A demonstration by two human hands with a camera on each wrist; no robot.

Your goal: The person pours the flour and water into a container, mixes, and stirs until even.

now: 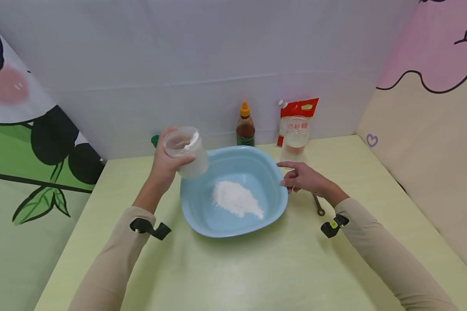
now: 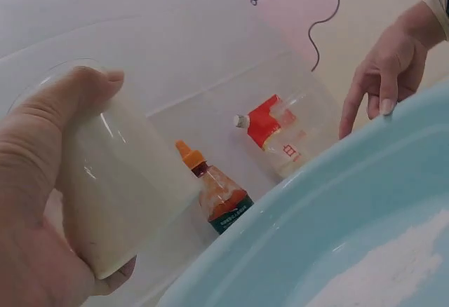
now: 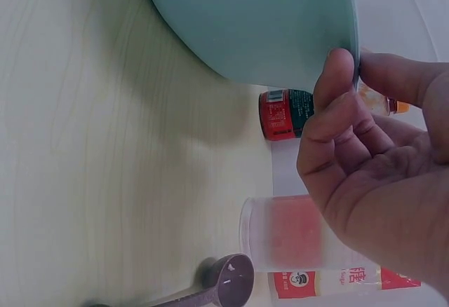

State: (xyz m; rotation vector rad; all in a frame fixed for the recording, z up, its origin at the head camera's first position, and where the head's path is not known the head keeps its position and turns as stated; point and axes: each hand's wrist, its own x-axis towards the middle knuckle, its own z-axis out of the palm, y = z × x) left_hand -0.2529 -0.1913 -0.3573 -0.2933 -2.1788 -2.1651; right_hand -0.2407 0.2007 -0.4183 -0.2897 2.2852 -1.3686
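My left hand (image 1: 162, 163) grips a clear plastic jar (image 1: 191, 156) beside the left rim of a light blue basin (image 1: 197, 212). The jar is raised and tilted, its mouth towards the head camera, with white residue on its inner wall. A heap of white powder (image 1: 237, 198) lies on the basin's floor. At the basin's right edge, my right hand (image 1: 305, 178) pinches the rim; the right wrist view has its thumb and a finger (image 3: 335, 76) on either side of the wall. The left wrist view shows the jar's side (image 2: 123, 174) under my left thumb.
Behind the basin stands a sauce bottle (image 1: 245, 127) with an orange cap. To its right are a clear cup (image 1: 295, 140) and a red and white sugar pouch (image 1: 300, 108). A dark measuring spoon (image 3: 235, 284) lies on the table near my right wrist. Something green (image 1: 155, 140) shows behind my left hand.
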